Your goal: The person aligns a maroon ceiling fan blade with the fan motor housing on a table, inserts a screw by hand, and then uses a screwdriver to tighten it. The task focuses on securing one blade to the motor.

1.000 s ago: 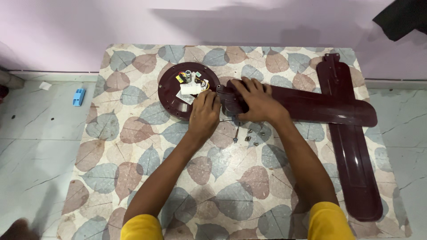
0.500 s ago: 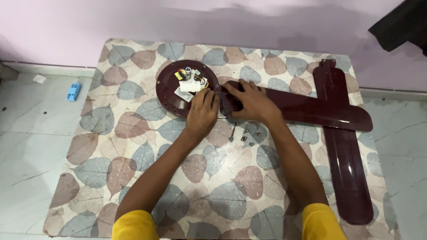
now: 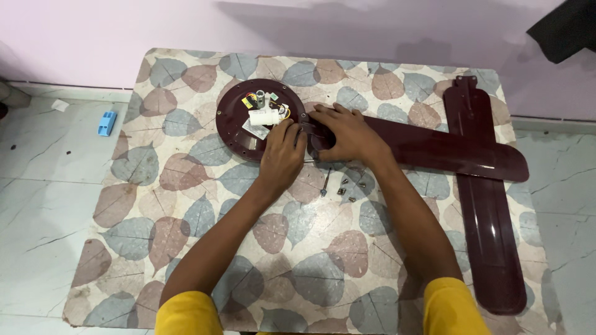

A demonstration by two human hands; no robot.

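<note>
Floor of pale marbled tile (image 3: 37,205), glossy and veined with dark cracks, meeting a plain lilac wall (image 3: 155,31). Spread on it, a rectangular mat (image 3: 186,205) printed with large leaves in grey-blue, tan and brown on cream. Toward the mat's far edge, a round maroon fan motor housing (image 3: 239,124), shallow and dish-like, smooth metal, holding a white cylindrical capacitor (image 3: 266,116) and coloured wires. One long maroon fan blade (image 3: 447,149), glossy and flat, lies crosswise with its near end at the housing rim; a second blade (image 3: 490,229) lies lengthwise under it at the mat's right side. Left hand (image 3: 282,158), fingers curled, pinches at the housing rim where the blade joins; what it grips is hidden. Right hand (image 3: 344,133) presses flat on the blade's end, fingers spread. Loose small metal screws (image 3: 347,189) lie just beside the wrists. A small blue plastic object (image 3: 107,122) rests on the tile, left of the mat.
</note>
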